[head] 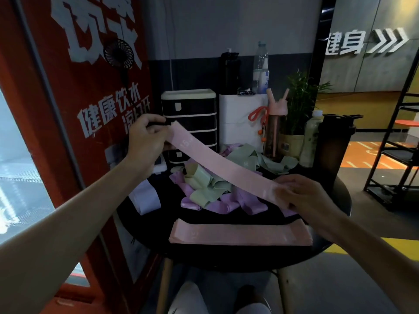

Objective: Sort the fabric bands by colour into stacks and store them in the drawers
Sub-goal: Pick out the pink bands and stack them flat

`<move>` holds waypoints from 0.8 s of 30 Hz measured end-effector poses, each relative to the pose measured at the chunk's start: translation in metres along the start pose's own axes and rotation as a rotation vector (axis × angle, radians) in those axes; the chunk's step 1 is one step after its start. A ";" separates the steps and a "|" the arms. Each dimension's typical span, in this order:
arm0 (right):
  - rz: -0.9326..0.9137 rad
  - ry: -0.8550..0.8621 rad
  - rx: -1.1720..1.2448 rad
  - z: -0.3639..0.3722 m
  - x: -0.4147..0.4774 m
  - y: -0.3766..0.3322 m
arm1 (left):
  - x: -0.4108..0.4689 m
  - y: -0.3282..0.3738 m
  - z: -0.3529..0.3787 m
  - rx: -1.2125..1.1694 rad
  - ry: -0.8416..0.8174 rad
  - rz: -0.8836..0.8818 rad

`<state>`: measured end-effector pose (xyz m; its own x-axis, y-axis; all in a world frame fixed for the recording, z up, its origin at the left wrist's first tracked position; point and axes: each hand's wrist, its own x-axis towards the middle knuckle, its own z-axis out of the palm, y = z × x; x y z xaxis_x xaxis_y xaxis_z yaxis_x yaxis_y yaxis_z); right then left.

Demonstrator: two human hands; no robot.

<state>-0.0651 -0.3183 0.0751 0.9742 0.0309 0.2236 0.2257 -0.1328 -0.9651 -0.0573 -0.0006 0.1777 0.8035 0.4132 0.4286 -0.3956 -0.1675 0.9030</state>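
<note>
Pink band (pixel 217 164) is held slack above the table, running from centre left down to centre right. Left hand (pixel 147 137) pinches its upper end with curled fingers. Right hand (pixel 301 196) grips the lower end, though its fingers are blurred.

Handling, judged: light, soft and limp, so it will sag and fold unless held at both ends. The short ends are the best hold.

The pink stack (pixel 240 233) lies flat at lower centre, close to the near rim of the round table (pixel 226 261), so overhang is a risk. An unsorted pile (pixel 210 186) of green and purple bands fills the middle, leaving a narrow bare strip between it and the stack. The drawer unit (pixel 189 123) stands behind the pile with its drawers shut, and reaching it means passing over the pile
</note>
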 end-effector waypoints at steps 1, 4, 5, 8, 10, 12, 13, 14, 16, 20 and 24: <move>-0.001 0.032 -0.002 -0.004 -0.001 0.001 | -0.007 -0.007 -0.004 0.030 0.009 -0.012; -0.032 0.092 -0.036 -0.013 -0.007 0.007 | -0.033 -0.036 -0.015 0.116 -0.006 -0.018; -0.045 0.105 -0.061 -0.014 -0.010 0.010 | -0.043 -0.048 -0.018 0.160 -0.029 -0.002; -0.066 0.164 -0.237 -0.019 -0.013 0.029 | -0.072 -0.079 -0.024 0.271 -0.118 0.048; -0.080 0.178 -0.351 -0.021 -0.019 0.043 | -0.086 -0.093 -0.026 0.319 -0.150 0.075; -0.142 0.177 -0.396 -0.021 -0.026 0.054 | -0.098 -0.101 -0.025 0.366 -0.165 0.090; -0.170 0.182 -0.413 -0.021 -0.030 0.059 | -0.103 -0.105 -0.025 0.381 -0.164 0.086; -0.190 0.191 -0.423 -0.021 -0.033 0.062 | -0.108 -0.109 -0.025 0.386 -0.159 0.073; -0.205 0.205 -0.418 -0.020 -0.036 0.069 | -0.115 -0.118 -0.026 0.375 -0.162 0.034; -0.235 0.209 -0.402 -0.017 -0.039 0.076 | -0.121 -0.129 -0.029 0.396 -0.163 0.045; -0.253 0.189 -0.386 -0.017 -0.039 0.082 | -0.125 -0.134 -0.030 0.454 -0.157 0.087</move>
<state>-0.0842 -0.3477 -0.0105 0.8639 -0.0662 0.4993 0.4035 -0.5022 -0.7648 -0.1182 -0.0033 0.0019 0.8471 0.2459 0.4711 -0.2588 -0.5833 0.7699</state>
